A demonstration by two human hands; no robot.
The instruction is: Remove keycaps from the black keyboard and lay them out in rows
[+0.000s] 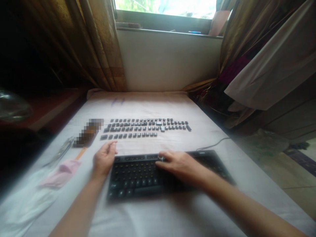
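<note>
A black keyboard [148, 190] lies before me, with many of its upper keycaps off and its lower-row caps still on. Over its middle, my right hand [179, 164] pinches a small shiny wire-like metal piece [161, 158] between thumb and fingers. At the keyboard's upper left corner rests my left hand [105, 159], its fingers curled closed; whatever may be in them is hidden. Loose black keycaps [130, 135] stand in several rows on the white cloth [138, 107] beyond the keyboard. Blur softens the keyboard's near edge.
A pixelated dark object [88, 133] lies at left, near a slim metallic item [61, 149]. A pink cloth [60, 172] with an orange strip is closer. The keyboard's cable [214, 144] runs right. Curtains [101, 49] frame the window, and hung clothes are at right.
</note>
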